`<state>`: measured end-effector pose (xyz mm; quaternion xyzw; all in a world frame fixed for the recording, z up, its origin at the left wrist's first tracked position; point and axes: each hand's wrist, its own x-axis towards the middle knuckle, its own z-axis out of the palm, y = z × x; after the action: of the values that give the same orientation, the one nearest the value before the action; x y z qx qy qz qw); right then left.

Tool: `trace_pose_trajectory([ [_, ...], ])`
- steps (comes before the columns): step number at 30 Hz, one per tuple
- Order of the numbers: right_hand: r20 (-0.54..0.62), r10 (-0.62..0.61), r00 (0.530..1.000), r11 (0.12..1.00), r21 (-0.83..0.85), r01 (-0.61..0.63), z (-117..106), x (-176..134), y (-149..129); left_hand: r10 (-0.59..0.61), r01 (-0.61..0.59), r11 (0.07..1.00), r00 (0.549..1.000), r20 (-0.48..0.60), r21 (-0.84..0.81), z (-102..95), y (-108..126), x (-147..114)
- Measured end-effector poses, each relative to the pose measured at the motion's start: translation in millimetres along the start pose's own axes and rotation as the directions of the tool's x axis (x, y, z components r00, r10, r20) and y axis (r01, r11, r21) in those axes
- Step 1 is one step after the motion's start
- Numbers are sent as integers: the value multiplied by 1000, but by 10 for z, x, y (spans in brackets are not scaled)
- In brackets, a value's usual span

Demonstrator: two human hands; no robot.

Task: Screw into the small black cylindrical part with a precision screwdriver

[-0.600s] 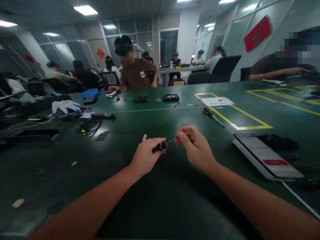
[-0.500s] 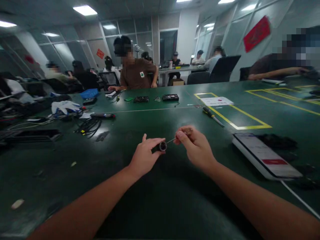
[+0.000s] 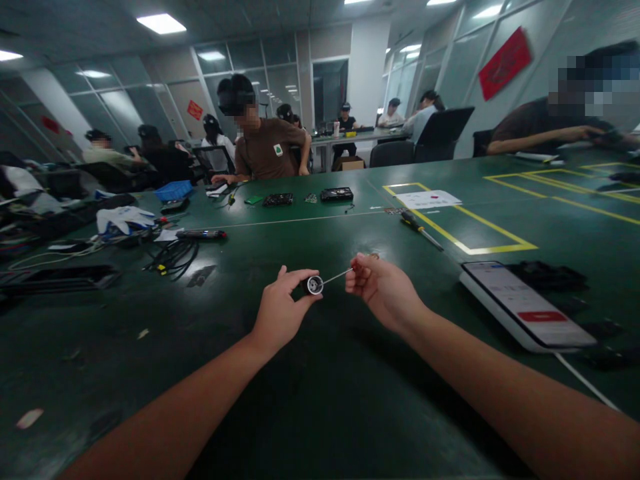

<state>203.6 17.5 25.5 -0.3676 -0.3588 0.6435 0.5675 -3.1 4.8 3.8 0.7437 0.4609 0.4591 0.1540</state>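
Between thumb and fingers, my left hand (image 3: 283,307) grips a small round black part with a silver rim (image 3: 315,285). The part's hollow face is turned towards me, and light details show inside it. My right hand (image 3: 383,290) is closed on one end of a thin metal rod (image 3: 337,275). The rod slants down to the left, its far end at the part's rim; whether it touches or enters the part I cannot tell. Both hands are raised over the green table (image 3: 320,413).
A screwdriver (image 3: 421,230) lies beyond my right hand, near a paper sheet (image 3: 429,199) and yellow tape. To the right a phone (image 3: 525,303) rests on a white box. Black cables (image 3: 175,259) and gloves (image 3: 125,220) lie left. A person (image 3: 273,147) sits opposite.
The round part has turned so that more of its inside faces me. My right hand has rolled and drawn back slightly, showing more of the rod. The whole view has shifted a little.
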Motion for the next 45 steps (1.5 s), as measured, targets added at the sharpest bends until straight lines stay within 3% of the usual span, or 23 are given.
trace_pose_trajectory([
  [4, 29, -193, 981, 976, -96, 195, 36, -57, -12, -19, 19, 1000, 1000, 5, 19, -5, 33, 3],
  [8, 113, -341, 933, 885, -295, 359, 69, -139, -25, -38, 38, 999, 999, 7, 36, -7, 39, 3],
  [17, 220, -458, 862, 666, -558, 496, 60, -229, -34, -22, 23, 999, 1000, -22, 42, 2, 32, -2],
  [19, 216, -445, 869, 684, -545, 485, 79, -242, -25, -18, 19, 999, 999, -36, 34, 2, 21, -2],
  [22, 161, -379, 911, 798, -441, 410, 106, -215, 6, -33, 34, 999, 998, -60, 23, -4, 4, 0],
  [26, 51, -165, 985, 977, -131, 171, 91, -107, 35, -31, 34, 999, 995, -96, 31, -7, -10, 4],
  [29, 33, -55, 998, 998, 2, 55, 46, -48, 20, 4, 0, 999, 994, -108, 41, -3, -22, 0],
  [36, 51, -207, 977, 974, -86, 211, 72, -105, -22, 7, -3, 999, 995, -97, 38, -12, -6, -15],
  [45, 93, -286, 954, 927, -224, 300, 56, -111, 30, 6, -2, 999, 996, -92, 45, -14, 31, -7],
])
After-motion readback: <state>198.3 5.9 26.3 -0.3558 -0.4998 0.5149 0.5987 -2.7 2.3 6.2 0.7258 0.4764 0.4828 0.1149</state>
